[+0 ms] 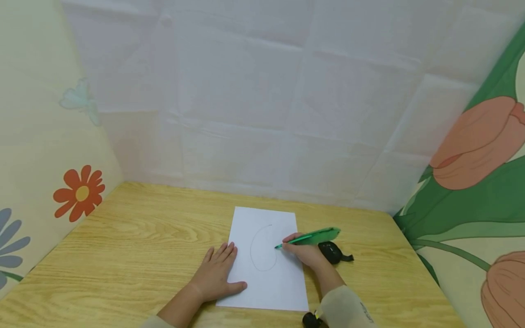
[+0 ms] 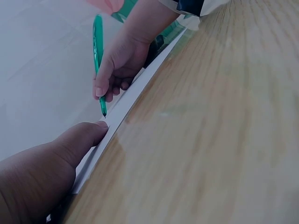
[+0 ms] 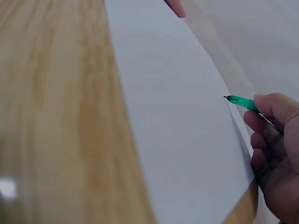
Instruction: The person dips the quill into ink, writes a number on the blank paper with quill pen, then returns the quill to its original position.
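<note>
A white sheet of paper (image 1: 266, 291) lies on the wooden table, bearing a thin, curved pencil-grey line like an unclosed oval. My left hand (image 1: 215, 275) rests with spread fingers across the sheet's left edge, the thumb on its lower part. Between thumb and fingers, my right hand (image 1: 305, 253) pinches a green pen (image 1: 301, 239), whose tip is at the right side of the curve. In the head view the pen's upper end looks broad and leaf-like. In the right wrist view the pen's dark tip (image 3: 226, 97) shows over the paper; whether it touches cannot be told.
Just right of the right hand lies a rounded black object (image 1: 330, 253) with a short strap. Another small black object (image 1: 311, 320) is by the right sleeve. A white cloth (image 1: 246, 114) hangs behind the wooden table (image 1: 143, 237), with flower-patterned panels (image 1: 471, 150) at both sides.
</note>
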{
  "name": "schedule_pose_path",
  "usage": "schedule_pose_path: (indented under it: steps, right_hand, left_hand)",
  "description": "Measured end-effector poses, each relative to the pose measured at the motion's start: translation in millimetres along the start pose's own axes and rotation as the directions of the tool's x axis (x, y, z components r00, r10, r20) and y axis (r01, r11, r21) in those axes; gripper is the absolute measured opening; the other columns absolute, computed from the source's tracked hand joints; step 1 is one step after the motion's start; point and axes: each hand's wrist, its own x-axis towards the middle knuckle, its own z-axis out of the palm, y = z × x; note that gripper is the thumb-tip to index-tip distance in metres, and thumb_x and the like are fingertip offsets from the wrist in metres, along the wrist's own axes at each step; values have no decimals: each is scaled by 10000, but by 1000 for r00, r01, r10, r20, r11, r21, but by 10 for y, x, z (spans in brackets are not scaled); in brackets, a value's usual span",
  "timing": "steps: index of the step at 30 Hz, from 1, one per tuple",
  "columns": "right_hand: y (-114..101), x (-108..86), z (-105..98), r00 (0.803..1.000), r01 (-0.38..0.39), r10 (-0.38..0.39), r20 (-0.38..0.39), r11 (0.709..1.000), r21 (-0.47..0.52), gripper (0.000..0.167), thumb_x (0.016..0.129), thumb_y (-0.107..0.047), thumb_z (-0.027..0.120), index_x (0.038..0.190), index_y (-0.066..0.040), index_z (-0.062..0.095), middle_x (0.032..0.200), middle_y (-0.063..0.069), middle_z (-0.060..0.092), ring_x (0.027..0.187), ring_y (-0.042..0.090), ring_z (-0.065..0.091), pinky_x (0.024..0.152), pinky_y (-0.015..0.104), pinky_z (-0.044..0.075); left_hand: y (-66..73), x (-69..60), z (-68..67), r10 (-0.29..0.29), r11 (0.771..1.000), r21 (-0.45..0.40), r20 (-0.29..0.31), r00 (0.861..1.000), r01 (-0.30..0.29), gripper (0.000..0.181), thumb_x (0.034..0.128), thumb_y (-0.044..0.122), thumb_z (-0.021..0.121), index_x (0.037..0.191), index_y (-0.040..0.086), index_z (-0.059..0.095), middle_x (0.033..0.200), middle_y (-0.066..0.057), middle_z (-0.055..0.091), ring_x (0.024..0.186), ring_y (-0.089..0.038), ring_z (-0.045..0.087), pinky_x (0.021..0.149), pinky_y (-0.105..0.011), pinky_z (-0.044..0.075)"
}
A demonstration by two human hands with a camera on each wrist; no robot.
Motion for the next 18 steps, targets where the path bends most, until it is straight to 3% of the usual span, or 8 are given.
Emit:
schedule_pose_path:
  steps: [7, 18]
  right_hand:
    - [-25, -2, 24, 1000, -19, 19, -13, 1000, -5, 221, 863, -287, 744, 1006, -122, 706, 1015, 8, 701, 958, 161, 603, 829, 297, 463]
    - [-17, 51, 46, 999, -38, 39, -29, 999, 19, 211, 838, -267, 771, 977, -119, 712, 984, 4, 707, 923, 159, 595, 789, 259, 439]
  left_hand:
    - [-6, 1, 7, 4, 1000, 1, -7, 1000, -4, 1024, 797, 668, 639, 1490, -29, 353, 1596, -182, 289, 1507, -354, 202, 1210, -595, 85]
    - [-3, 4, -1, -2, 1000, 4, 6, 1000, 2, 1027, 800, 674, 633, 1495, -25, 344, 1598, -179, 284, 1510, -351, 196, 1211, -595, 81]
